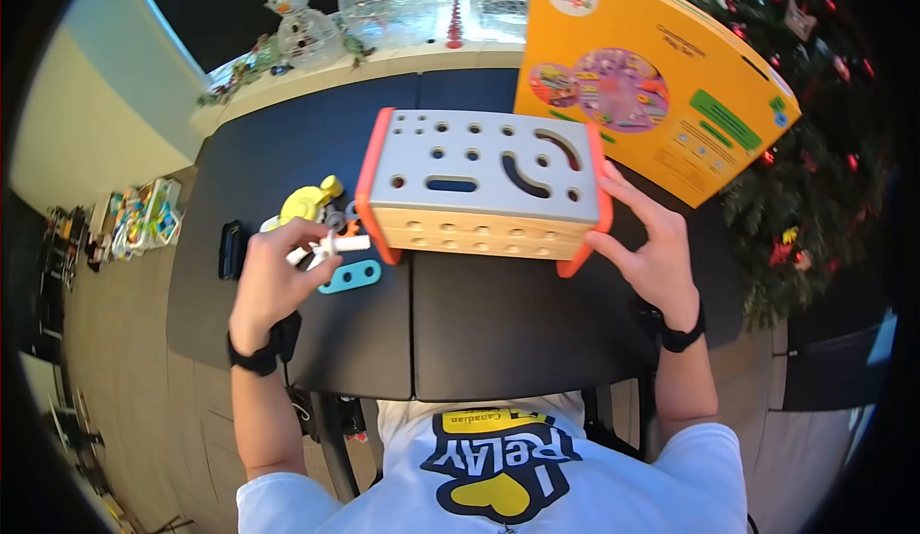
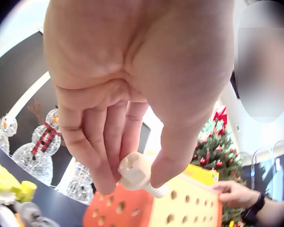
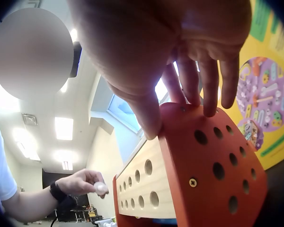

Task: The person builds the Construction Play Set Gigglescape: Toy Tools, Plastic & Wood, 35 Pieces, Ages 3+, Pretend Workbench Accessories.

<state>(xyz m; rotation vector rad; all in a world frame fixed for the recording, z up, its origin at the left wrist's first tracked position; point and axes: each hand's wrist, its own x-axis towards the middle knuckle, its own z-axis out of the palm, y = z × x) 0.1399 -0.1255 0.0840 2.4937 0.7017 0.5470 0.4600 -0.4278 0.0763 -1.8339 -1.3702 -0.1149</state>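
A toy workbench with a grey top (image 1: 489,156), wooden front and red end panels stands on the dark table. My left hand (image 1: 278,271) pinches a white screw (image 1: 350,244) between thumb and fingers, left of the bench; in the left wrist view the hand (image 2: 137,90) shows the white piece's head (image 2: 134,171) at its fingertips. My right hand (image 1: 652,247) holds the bench's right end, and in the right wrist view its thumb and fingers (image 3: 151,113) rest at the top edge of the red panel (image 3: 213,165). A blue strip with holes (image 1: 351,276) lies below the left hand.
Yellow, grey and orange pieces (image 1: 305,204) lie behind my left hand. A dark case (image 1: 232,249) is at the table's left edge. A yellow box (image 1: 652,74) stands behind the bench at the right, beside a decorated tree (image 1: 815,151). Snowman ornaments (image 1: 307,31) line the sill.
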